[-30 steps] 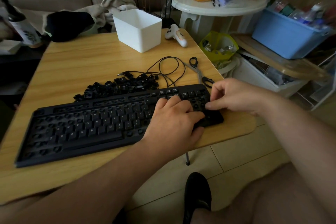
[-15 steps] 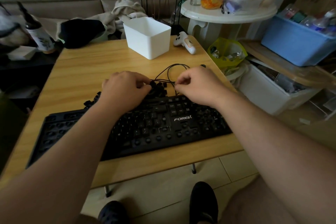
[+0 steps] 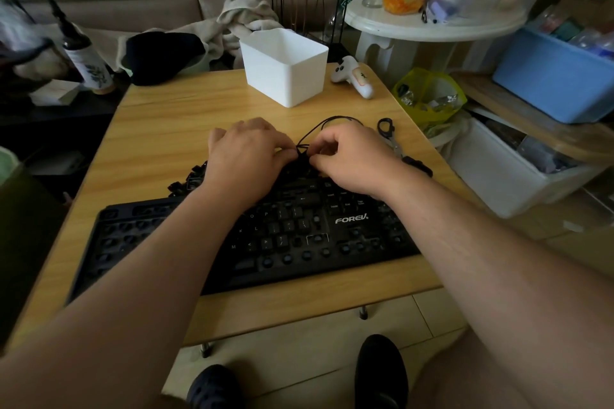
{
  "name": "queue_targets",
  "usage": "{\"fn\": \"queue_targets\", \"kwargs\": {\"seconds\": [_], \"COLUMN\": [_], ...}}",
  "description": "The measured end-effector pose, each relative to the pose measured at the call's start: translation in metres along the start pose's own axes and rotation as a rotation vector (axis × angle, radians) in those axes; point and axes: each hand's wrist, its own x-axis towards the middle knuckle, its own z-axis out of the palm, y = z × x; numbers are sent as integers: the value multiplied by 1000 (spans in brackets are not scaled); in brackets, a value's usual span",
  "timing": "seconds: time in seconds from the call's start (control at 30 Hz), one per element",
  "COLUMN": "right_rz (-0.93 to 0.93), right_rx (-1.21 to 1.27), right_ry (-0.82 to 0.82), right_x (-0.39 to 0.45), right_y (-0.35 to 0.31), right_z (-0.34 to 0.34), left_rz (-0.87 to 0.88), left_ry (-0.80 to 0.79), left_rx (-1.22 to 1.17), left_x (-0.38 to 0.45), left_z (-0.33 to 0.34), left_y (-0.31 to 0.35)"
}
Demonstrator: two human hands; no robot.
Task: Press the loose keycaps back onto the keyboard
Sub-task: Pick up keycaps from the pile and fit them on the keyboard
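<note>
Head view. Both hands work at the pile of loose black plastic keycaps [image 3: 189, 180], which lies on the light wooden counter [image 3: 159, 143] just beyond the far edge of the black FOREV keyboard [image 3: 299, 236]. The left hand [image 3: 246, 156] is curled over the pile; the right hand [image 3: 352, 159] has fingertips pinched together at the pile's right end. What either hand actually holds is hidden by the knuckles, so I cannot tell.

Risks, as judged:
- The thin black cable [image 3: 327, 121] loops out from directly between the two hands. A pinch may take up cable with a cap, or drag the loop through the pile and scatter caps toward the counter's edge.
- Many sockets on the keyboard's left half and bottom row stand bare; caps look alike in this dim light, so a wrong placement is likely.
- The forearms cover much of the keyboard and hide the sockets.

Surroundings: black-handled scissors [image 3: 390, 134] lie at 3 o'clock of the right hand, close by. A white rectangular plastic bin [image 3: 285, 66] stands at 12 o'clock; a white game controller [image 3: 357, 80] at 1 o'clock.
</note>
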Motion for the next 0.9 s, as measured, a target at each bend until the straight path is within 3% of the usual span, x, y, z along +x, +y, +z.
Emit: {"fn": "queue_targets", "kwargs": {"seconds": [0.13, 0.3, 0.5, 0.6, 0.73, 0.9], "right_rz": [10, -99, -234, -241, -65, 91], "right_rx": [88, 451, 461, 418, 652, 792], "right_ry": [21, 41, 83, 113, 149, 77], "right_x": [-1, -8, -18, -20, -23, -31], "right_y": [-1, -10, -9, -7, -4, -4], "right_z": [2, 3, -2, -3, -7, -9], "left_rz": [-106, -335, -455, -440, -348, -302], "left_ry": [40, 0, -135, -215, -331, -264], "left_rx": [-280, -936, -1328, -1394, -1422, -1318], "left_x": [1, -4, -13, -19, -29, -34], "left_z": [-6, -16, -21, -24, -31, -27], "left_y": [-3, 11, 21, 26, 28, 27]}}
